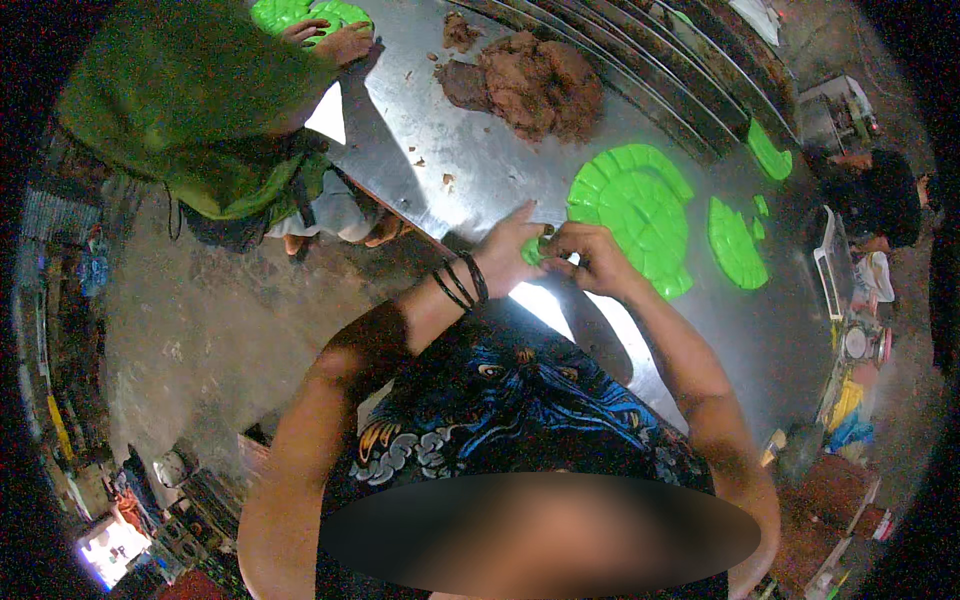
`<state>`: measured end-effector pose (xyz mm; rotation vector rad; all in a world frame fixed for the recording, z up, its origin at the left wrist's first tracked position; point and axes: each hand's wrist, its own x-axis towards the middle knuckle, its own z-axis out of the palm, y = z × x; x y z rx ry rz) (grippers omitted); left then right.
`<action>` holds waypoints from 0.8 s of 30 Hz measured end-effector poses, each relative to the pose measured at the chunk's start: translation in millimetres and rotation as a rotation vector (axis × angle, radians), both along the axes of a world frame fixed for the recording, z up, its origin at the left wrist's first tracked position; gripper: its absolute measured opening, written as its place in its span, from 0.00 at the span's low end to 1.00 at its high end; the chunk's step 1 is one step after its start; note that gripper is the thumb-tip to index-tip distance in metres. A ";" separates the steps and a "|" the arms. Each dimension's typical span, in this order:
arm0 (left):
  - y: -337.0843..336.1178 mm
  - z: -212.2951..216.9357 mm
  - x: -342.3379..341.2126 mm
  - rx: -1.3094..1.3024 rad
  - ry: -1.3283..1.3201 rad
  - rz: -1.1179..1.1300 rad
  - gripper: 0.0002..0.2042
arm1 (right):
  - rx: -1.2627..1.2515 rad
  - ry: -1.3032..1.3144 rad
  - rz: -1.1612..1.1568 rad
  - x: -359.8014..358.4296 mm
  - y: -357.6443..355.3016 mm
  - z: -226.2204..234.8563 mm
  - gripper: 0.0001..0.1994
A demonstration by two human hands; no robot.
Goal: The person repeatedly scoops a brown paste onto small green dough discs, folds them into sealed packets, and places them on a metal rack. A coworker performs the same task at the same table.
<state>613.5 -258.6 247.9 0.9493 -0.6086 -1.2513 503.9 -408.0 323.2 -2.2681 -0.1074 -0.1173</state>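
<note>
My left hand [508,252], with black bands at its wrist, holds a small bright green dough-like piece [531,251]. The fingers of my right hand [597,260] are pinched together against that piece, where a bit of something dark shows. Just beyond my right hand, flat green pieces [630,205] lie side by side in a large round patch on the metal table. Farther right is a smaller patch of green pieces [735,243].
A crumbly brown mound [540,88] sits on the metal table [440,120], past my hands. At the left stands a person in a green hooded top [200,110], hands over more green pieces [285,14]. Dark metal rails [650,70] run along the far side. Another person [880,195] is at the right.
</note>
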 end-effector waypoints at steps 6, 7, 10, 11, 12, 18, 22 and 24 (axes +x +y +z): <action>17.7 -25.0 -44.7 0.210 -1.221 0.504 0.15 | 0.305 0.002 -0.412 -34.9 22.0 -64.8 0.07; 21.6 -31.2 -46.3 0.190 -1.210 0.556 0.13 | 0.683 0.148 -0.502 -41.8 26.6 -71.0 0.08; 28.2 -45.1 -46.4 0.241 -1.135 0.656 0.07 | -0.015 -0.165 -0.254 -38.9 26.6 -80.1 0.09; 30.8 -47.2 -46.0 0.267 -1.197 0.667 0.07 | -0.057 -0.116 -0.167 -35.4 23.4 -79.6 0.10; 29.2 -48.6 -47.1 0.283 -1.240 0.625 0.07 | -0.100 -0.070 -0.072 -28.8 18.2 -77.9 0.10; 25.8 -28.7 -52.1 0.095 -1.102 0.630 0.12 | 0.288 0.285 0.139 9.6 -21.9 -79.0 0.10; 24.0 -25.3 -41.8 0.202 -0.959 0.647 0.09 | 0.796 0.316 -0.067 -6.5 -15.9 -101.5 0.09; 23.0 -29.8 -35.4 0.208 -0.961 0.554 0.07 | 0.337 -0.061 -0.142 -16.4 0.1 -107.6 0.09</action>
